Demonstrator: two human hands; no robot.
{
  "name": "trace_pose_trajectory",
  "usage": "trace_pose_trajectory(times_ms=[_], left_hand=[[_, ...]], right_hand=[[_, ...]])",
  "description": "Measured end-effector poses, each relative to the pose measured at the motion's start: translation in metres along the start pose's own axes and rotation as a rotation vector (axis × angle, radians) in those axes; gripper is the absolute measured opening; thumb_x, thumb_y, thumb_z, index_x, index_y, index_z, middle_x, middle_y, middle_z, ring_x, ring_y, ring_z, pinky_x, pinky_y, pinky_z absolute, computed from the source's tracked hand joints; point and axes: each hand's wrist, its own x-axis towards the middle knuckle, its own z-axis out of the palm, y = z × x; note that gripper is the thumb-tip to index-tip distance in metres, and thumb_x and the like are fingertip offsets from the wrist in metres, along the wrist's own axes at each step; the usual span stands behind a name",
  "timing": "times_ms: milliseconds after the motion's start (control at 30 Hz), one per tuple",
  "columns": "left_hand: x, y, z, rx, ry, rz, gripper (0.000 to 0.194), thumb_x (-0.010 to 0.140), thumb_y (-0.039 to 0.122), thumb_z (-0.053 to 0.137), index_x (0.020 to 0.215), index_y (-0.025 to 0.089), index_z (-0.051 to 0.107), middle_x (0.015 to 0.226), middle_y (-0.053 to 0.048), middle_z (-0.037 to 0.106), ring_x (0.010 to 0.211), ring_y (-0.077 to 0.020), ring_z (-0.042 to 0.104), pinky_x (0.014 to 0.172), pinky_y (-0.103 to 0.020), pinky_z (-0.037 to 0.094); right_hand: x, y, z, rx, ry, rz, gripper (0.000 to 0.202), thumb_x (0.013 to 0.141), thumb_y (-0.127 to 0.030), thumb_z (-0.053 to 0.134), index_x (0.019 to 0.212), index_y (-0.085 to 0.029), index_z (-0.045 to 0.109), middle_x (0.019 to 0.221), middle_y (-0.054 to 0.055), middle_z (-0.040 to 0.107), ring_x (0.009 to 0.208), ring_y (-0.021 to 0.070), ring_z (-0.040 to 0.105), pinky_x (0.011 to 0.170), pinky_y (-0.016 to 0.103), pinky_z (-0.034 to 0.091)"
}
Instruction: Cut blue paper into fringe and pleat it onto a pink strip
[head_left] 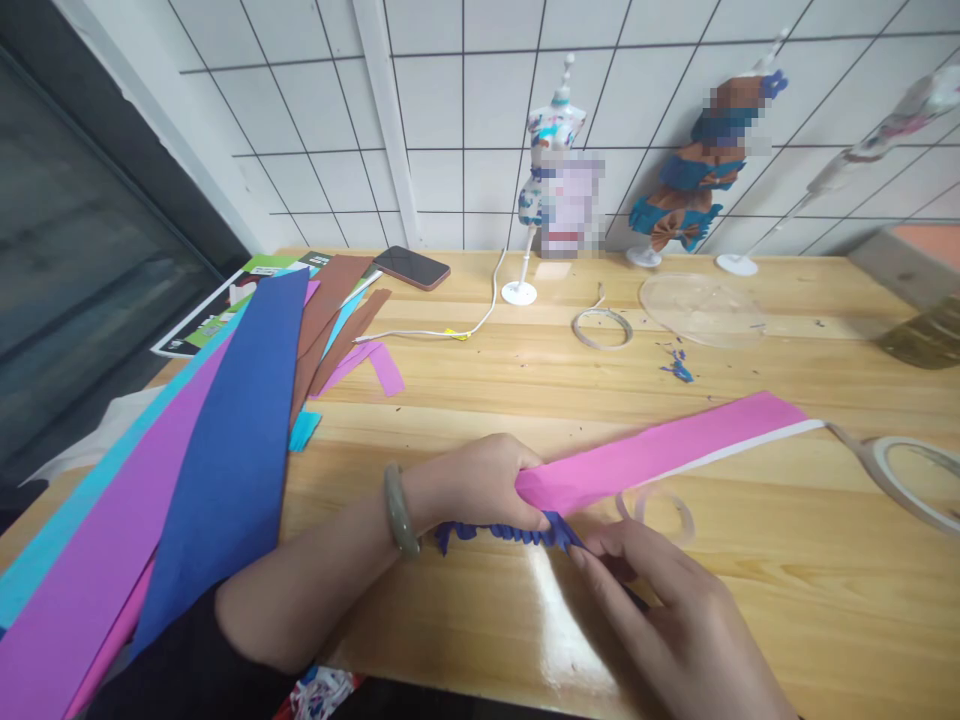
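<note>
My left hand, with a green bangle at the wrist, closes over the near end of a pink paper strip. White double-sided tape runs along the strip's lower edge and leads to a tape roll on the right. Under the left fingers lies a dark blue ruffled paper strip, gathered in small pleats. My right hand pinches the right end of that ruffle between thumb and finger. The left palm hides where the pink and blue pieces meet, so I cannot tell whether they are joined.
Long coloured paper sheets lie on the left. Behind are a phone, a white cable, another tape roll, a clear disc and blue scraps. Small dress forms stand along the tiled wall.
</note>
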Motion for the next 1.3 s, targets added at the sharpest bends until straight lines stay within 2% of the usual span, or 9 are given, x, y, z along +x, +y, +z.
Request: trace_pose_trajectory(times_ms=[67, 200, 300, 467, 600, 733, 833, 1000, 1300], left_hand=[[0.000, 0.000, 0.000, 0.003, -0.007, 0.006, 0.020, 0.063, 0.030, 0.059, 0.058, 0.014, 0.048, 0.052, 0.005, 0.042, 0.048, -0.0070, 0.038, 0.041, -0.018, 0.028], [0.000, 0.000, 0.000, 0.003, -0.031, 0.006, 0.017, 0.063, 0.029, 0.059, 0.061, 0.014, 0.052, 0.054, 0.004, 0.044, 0.050, -0.0073, 0.041, 0.043, -0.018, 0.030], [0.000, 0.000, 0.000, 0.004, -0.031, -0.007, 0.016, 0.063, 0.029, 0.059, 0.061, 0.014, 0.052, 0.053, 0.005, 0.044, 0.048, -0.0068, 0.040, 0.041, -0.017, 0.029], [0.001, -0.001, 0.000, 0.006, -0.039, -0.020, 0.014, 0.063, 0.027, 0.058, 0.063, 0.014, 0.052, 0.053, 0.004, 0.046, 0.047, -0.0071, 0.042, 0.041, -0.018, 0.030], [0.001, -0.002, 0.000, -0.004, -0.027, -0.031, 0.012, 0.063, 0.026, 0.058, 0.065, 0.014, 0.054, 0.054, 0.004, 0.047, 0.046, -0.0070, 0.042, 0.042, -0.018, 0.031], [0.001, -0.002, 0.000, -0.008, -0.026, -0.017, 0.014, 0.063, 0.027, 0.059, 0.064, 0.013, 0.054, 0.055, 0.004, 0.046, 0.048, -0.0068, 0.041, 0.043, -0.018, 0.032], [0.001, -0.002, -0.001, -0.020, -0.035, 0.000, 0.016, 0.063, 0.028, 0.059, 0.064, 0.013, 0.054, 0.055, 0.004, 0.045, 0.049, -0.0069, 0.041, 0.043, -0.018, 0.032], [0.000, 0.000, 0.000, -0.032, -0.033, -0.020, 0.015, 0.063, 0.027, 0.059, 0.062, 0.014, 0.052, 0.054, 0.004, 0.045, 0.048, -0.0067, 0.041, 0.041, -0.017, 0.030], [-0.001, 0.003, 0.001, -0.033, -0.033, -0.069, 0.012, 0.063, 0.026, 0.056, 0.061, 0.015, 0.052, 0.050, 0.005, 0.044, 0.041, -0.0067, 0.040, 0.034, -0.017, 0.028]], right_hand=[[0.000, 0.003, 0.002, 0.034, -0.005, 0.099, 0.014, 0.084, -0.034, 0.051, 0.080, -0.023, 0.060, 0.070, -0.002, 0.065, 0.059, 0.0118, 0.060, 0.053, 0.019, 0.048], [0.004, 0.006, 0.006, 0.154, -0.092, 0.275, 0.022, 0.084, -0.041, 0.050, 0.087, -0.023, 0.063, 0.075, -0.001, 0.069, 0.067, 0.0136, 0.064, 0.058, 0.019, 0.050], [0.008, 0.007, 0.006, 0.164, -0.159, 0.304, 0.027, 0.084, -0.043, 0.047, 0.087, -0.022, 0.065, 0.076, 0.000, 0.069, 0.070, 0.0150, 0.064, 0.061, 0.020, 0.050], [0.011, 0.010, 0.003, 0.075, -0.199, 0.240, 0.023, 0.083, -0.036, 0.049, 0.092, -0.023, 0.066, 0.082, 0.000, 0.070, 0.073, 0.0164, 0.064, 0.063, 0.023, 0.050], [0.013, 0.012, 0.002, -0.029, -0.143, 0.165, 0.017, 0.081, -0.034, 0.051, 0.087, -0.025, 0.064, 0.079, -0.001, 0.068, 0.069, 0.0153, 0.063, 0.061, 0.023, 0.050], [0.012, 0.008, 0.004, -0.017, -0.115, 0.145, 0.016, 0.082, -0.037, 0.051, 0.088, -0.025, 0.061, 0.079, -0.001, 0.067, 0.070, 0.0142, 0.063, 0.061, 0.022, 0.049], [0.009, 0.004, 0.006, -0.011, -0.046, 0.119, 0.017, 0.084, -0.037, 0.050, 0.088, -0.024, 0.060, 0.080, -0.001, 0.067, 0.069, 0.0136, 0.063, 0.061, 0.022, 0.049], [0.004, -0.003, 0.012, -0.091, 0.048, -0.095, 0.012, 0.086, -0.026, 0.048, 0.091, -0.021, 0.058, 0.079, 0.002, 0.065, 0.068, 0.0143, 0.061, 0.060, 0.024, 0.048], [-0.006, 0.004, 0.021, -0.332, 0.079, -0.331, 0.019, 0.081, -0.014, 0.052, 0.098, -0.014, 0.061, 0.087, 0.010, 0.065, 0.072, 0.0193, 0.061, 0.061, 0.032, 0.049]])
